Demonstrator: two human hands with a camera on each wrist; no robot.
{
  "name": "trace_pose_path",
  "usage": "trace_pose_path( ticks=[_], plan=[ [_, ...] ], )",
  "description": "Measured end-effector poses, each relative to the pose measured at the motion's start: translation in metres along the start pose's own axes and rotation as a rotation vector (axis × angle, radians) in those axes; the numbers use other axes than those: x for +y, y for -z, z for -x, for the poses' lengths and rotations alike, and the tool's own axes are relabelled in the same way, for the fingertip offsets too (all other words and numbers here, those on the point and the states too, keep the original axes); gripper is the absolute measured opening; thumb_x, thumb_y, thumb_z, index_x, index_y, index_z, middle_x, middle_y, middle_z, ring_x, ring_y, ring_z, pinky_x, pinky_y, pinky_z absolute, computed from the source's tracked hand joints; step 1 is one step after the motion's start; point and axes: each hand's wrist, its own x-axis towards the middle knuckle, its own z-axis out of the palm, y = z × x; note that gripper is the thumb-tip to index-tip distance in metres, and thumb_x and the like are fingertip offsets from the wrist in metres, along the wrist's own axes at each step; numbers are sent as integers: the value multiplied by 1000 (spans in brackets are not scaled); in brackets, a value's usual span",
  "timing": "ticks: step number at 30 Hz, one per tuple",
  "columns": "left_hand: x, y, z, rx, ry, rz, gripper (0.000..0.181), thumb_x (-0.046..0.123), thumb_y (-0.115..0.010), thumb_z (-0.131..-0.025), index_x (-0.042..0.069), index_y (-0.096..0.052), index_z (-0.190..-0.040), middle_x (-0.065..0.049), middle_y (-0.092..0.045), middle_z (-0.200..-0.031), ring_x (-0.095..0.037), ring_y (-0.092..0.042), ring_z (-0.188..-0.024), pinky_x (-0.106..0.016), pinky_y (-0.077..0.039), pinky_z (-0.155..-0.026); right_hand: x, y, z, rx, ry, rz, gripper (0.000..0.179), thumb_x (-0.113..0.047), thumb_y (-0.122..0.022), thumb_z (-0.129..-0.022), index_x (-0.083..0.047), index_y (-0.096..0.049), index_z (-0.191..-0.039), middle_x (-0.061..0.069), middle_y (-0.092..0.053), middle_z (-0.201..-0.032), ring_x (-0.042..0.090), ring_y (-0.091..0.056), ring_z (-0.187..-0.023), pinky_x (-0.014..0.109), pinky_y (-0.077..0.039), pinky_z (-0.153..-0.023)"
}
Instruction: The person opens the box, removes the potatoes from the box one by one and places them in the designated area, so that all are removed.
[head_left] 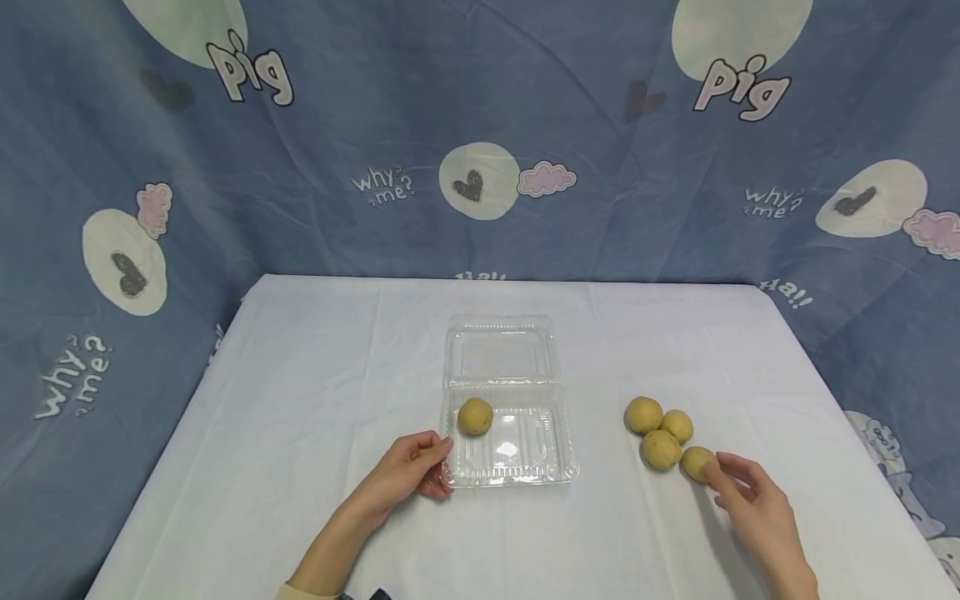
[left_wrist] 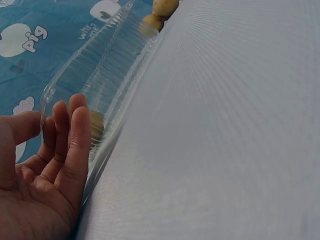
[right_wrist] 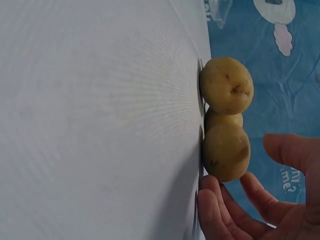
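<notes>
A clear plastic clamshell box (head_left: 525, 450) lies with its lid folded back on the table. One potato (head_left: 476, 416) sits in its base, at the left. My left hand (head_left: 412, 467) grips the box's left front edge; in the left wrist view the thumb is on one side of the rim and the fingers on the other. At the right, several potatoes lie in a cluster. My right hand (head_left: 757, 504) is at the nearest potato (right_wrist: 226, 155), its fingertips touching the potato's side while the thumb stands apart from it in the right wrist view.
A white cloth (head_left: 300, 375) covers the table. Beside the nearest potato lie a large potato (head_left: 661, 450), a small potato (head_left: 677, 426) and a further potato (head_left: 643, 414). A blue printed curtain (head_left: 337, 233) hangs behind the table and along its sides.
</notes>
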Motion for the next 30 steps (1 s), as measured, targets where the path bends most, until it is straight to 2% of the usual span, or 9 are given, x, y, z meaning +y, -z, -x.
trace_pose_path(
  ticks=[4,8,11,16,18,21,25,30],
  plan=[
    [-1,0,0,-5,-1,3,34,31,-59,-99,0,-54,-86,-9,-64,-71,-20,-65,-64,-33,-60,-63,3,0,4,20,-34,-16,81,-60,-50,-95,0,-33,-147,26,-44,-141,22,-64,-104,15,-53,-70],
    [-1,0,-1,-2,-7,0,33,30,-59,-99,0,-53,-86,-9,-64,-70,-20,-65,-64,-33,-60,-62,8,0,8,33,-57,-37,82,-59,-51,-95,0,-32,-147,27,-50,-136,5,-64,-87,17,-54,-68],
    [-1,1,-1,1,-8,-5,32,28,-58,-100,0,-53,-86,-10,-63,-70,-20,-65,-64,-33,-60,-62,11,2,12,23,-61,-31,77,-60,-50,-95,0,-38,-142,21,-62,-124,1,-64,-82,18,-55,-67],
    [-1,0,-1,-1,-4,-6,30,26,-57,-101,0,-53,-85,-9,-63,-70,-20,-65,-63,-33,-60,-62,12,7,17,-20,-66,26,72,-62,-49,-94,3,-55,-125,8,-72,-97,6,-63,-77,21,-53,-62],
    [0,0,-1,-1,-3,-5,31,27,-58,-100,0,-53,-85,-9,-63,-70,-20,-65,-63,-32,-60,-62,10,7,19,-29,-34,44,65,-58,-52,-95,2,-60,-119,5,-72,-89,10,-63,-75,23,-53,-62],
    [0,0,0,3,-1,-6,32,29,-59,-100,1,-53,-85,-9,-64,-70,-20,-65,-64,-33,-60,-62,5,3,25,-59,68,48,48,-45,-57,-98,0,-65,-111,4,-69,-84,12,-63,-73,24,-53,-62],
    [0,1,0,2,-1,-4,33,31,-59,-99,1,-53,-86,-10,-64,-71,-20,-65,-65,-34,-60,-63,2,-6,28,-176,208,43,29,-27,-60,-100,0,-65,-108,4,-67,-88,12,-64,-74,24,-54,-64],
    [1,1,1,1,1,-2,34,32,-59,-99,1,-53,-86,-10,-64,-71,-20,-66,-65,-34,-60,-63,0,-17,31,-328,321,14,25,-22,-64,-97,-1,-64,-110,4,-68,-99,10,-65,-83,25,-55,-71]
  ],
)
